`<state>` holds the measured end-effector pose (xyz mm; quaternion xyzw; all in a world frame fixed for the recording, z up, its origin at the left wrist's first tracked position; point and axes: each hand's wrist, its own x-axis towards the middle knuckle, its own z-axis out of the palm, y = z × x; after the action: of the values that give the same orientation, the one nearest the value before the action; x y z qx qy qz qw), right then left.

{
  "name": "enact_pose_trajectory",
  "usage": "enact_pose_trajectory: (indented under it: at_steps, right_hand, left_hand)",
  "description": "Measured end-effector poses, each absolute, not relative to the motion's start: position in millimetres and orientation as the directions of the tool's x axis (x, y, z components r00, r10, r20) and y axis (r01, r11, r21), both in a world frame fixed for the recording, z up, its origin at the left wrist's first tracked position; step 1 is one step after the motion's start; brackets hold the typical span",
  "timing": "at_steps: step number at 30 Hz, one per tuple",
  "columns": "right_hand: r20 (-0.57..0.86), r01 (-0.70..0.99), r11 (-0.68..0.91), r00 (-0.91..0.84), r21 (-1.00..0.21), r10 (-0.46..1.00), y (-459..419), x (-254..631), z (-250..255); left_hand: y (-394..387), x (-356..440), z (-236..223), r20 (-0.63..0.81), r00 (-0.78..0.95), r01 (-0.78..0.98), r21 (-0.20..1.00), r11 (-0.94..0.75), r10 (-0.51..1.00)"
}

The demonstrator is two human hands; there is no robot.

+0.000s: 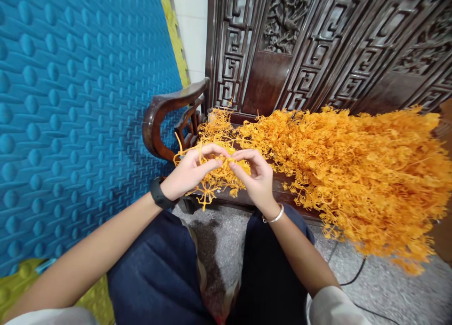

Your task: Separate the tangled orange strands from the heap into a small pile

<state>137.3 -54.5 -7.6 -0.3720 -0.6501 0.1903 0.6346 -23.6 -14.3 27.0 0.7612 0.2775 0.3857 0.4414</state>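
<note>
Both hands meet fingertip to fingertip over the left end of a dark wooden bench. My left hand (197, 167), with a black band on its wrist, pinches an orange plastic sprig (208, 193) whose branching stems hang below and behind the fingers. From the other side, my right hand (257, 174), wearing a silver bangle, pinches at the same sprig with thumb and forefinger. The exact spot held is partly hidden by the fingertips. Just behind the hands lie more loose orange sprigs (219, 127).
A large heap of orange plastic sprigs (367, 170) covers the bench to the right. The carved bench back (268, 80) rises behind it, with a curved armrest (155, 122) at left. Blue foam matting (70, 104) fills the left side. A black cable (356, 273) lies on the speckled floor.
</note>
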Motion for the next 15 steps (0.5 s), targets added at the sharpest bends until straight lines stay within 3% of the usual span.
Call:
enact_pose_trajectory:
  at_steps: [7, 11, 15]
  right_hand:
    - [0.693, 0.227, 0.659, 0.131, -0.717, 0.709, -50.8, 140.7, -8.4]
    - [0.712, 0.236, 0.686, 0.038, -0.688, 0.701, -51.8, 139.3, -6.5]
    - [0.695, 0.229, 0.669, 0.051, -0.708, 0.718, -52.8, 139.2, -5.4]
  left_hand:
    - [-17.8, -19.4, 26.0, 0.28, 0.537, -0.048, 0.952, -0.303, 0.795]
    - [-18.3, -17.6, 23.7, 0.284, 0.543, 0.037, 0.932, -0.36, 0.791]
    - [-16.6, -18.2, 23.3, 0.239, 0.597, 0.106, 0.923, -0.371, 0.765]
